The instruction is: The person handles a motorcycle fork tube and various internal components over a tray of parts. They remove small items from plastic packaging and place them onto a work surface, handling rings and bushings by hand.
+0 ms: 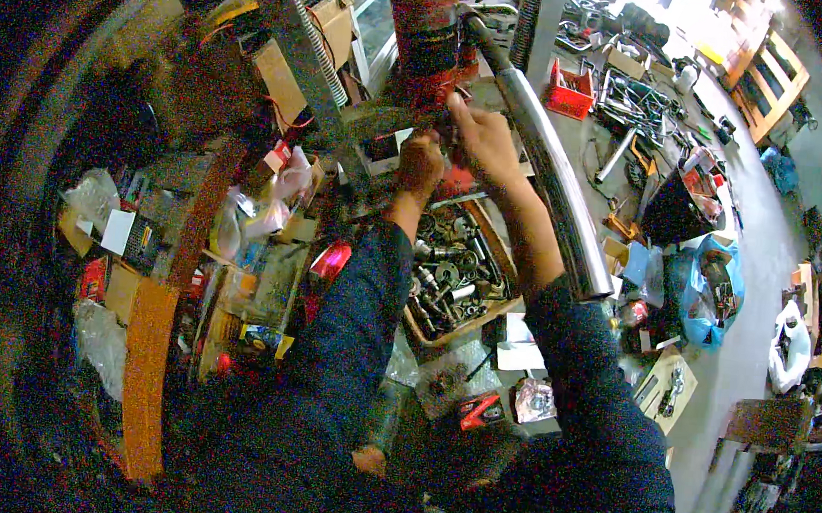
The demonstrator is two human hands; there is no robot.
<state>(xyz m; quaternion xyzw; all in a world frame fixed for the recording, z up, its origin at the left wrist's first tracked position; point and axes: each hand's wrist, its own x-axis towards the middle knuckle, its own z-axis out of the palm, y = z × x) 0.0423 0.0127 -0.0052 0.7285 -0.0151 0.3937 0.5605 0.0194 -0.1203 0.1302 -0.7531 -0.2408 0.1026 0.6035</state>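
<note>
A red bottle jack [425,33], dark with grime, stands upright in a metal press frame [321,69] ahead of me. Both my hands are raised just below its lower end. The fingers of my left hand [419,165] are curled closed, and what they grip is hidden in shadow. My right hand [486,140] is closed too, its thumb pointing up by the jack's base; its fingers are mostly out of sight behind the hand. A long shiny metal pipe [559,186] slants down from the jack's side, passing to the right of my right forearm.
Below my arms sits a tray [432,337] of loose metal parts. A red crate [570,88] and scattered tools [636,101] lie at the far right. Nearer are a blue plastic bag [711,295] and a white bag [790,348]. An orange-brown beam [147,372] runs along the left.
</note>
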